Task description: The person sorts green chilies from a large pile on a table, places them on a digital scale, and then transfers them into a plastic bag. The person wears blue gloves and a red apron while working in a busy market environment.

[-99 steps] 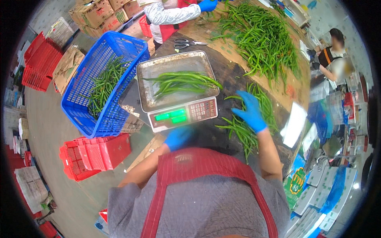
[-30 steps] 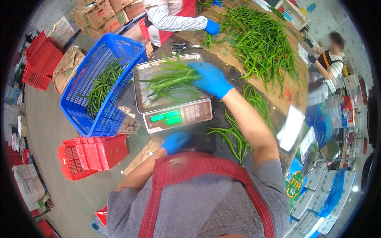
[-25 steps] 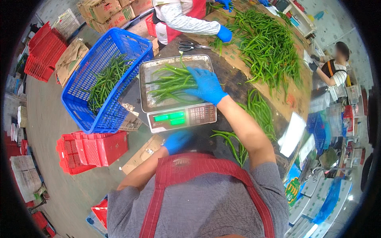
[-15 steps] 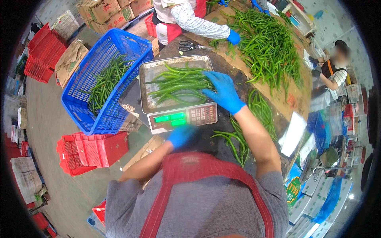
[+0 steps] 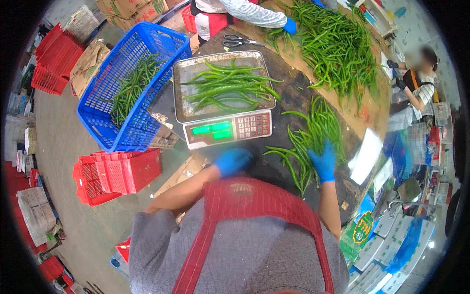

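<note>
Long green chili peppers point(image 5: 230, 88) lie side by side in the metal tray of a digital scale point(image 5: 252, 125), whose display glows green. My right hand point(image 5: 323, 162), in a blue glove, rests on a smaller pile of green chilies point(image 5: 318, 122) to the right of the scale. Its thumb stands apart and its fingers stretch over the peppers, partly blurred. In front of the scale, low over the dark table point(image 5: 264, 169), is my left hand point(image 5: 234, 162), also blue-gloved. Motion smears its fingers.
Left of the scale stands a blue crate point(image 5: 90, 125) with chilies inside, above red crates point(image 5: 129, 171). Scissors point(image 5: 240, 41) lie behind the scale. A large chili heap point(image 5: 338, 54) covers the far right, where a co-worker's gloved hand point(image 5: 290, 26) works. White paper point(image 5: 367, 154) lies at right.
My right hand has left the chilies on the scale and moved right and nearer, onto the smaller pile. My left hand has shifted slightly right. The co-worker's arm has moved.
</note>
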A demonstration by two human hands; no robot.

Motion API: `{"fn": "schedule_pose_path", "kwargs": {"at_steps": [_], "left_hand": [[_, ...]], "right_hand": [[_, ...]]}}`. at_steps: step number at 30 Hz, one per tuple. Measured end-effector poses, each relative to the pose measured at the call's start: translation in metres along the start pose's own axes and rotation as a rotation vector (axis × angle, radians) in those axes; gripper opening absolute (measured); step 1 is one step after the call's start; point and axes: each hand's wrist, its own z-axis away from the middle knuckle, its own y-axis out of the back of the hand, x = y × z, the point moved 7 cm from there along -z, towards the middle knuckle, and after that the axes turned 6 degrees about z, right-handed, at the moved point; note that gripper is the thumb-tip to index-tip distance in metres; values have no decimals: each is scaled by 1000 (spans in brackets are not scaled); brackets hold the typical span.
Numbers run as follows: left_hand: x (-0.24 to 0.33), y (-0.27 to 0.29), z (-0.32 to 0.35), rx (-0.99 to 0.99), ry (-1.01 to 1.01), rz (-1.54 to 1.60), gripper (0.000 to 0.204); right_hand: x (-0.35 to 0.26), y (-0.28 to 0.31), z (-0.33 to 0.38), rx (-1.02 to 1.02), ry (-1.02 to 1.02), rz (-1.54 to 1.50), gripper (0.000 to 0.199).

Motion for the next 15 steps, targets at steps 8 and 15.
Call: {"fn": "schedule_pose_path", "kwargs": {"at_steps": [8,15], "left_hand": [[4,-20,5,-74,72,-59,26],[-4,-14,18,-28,-15,-48,25]], "right_hand": [[38,-21,-5,-100,-71,8,67],[24,-11,-11,-11,58,170,52]]}}
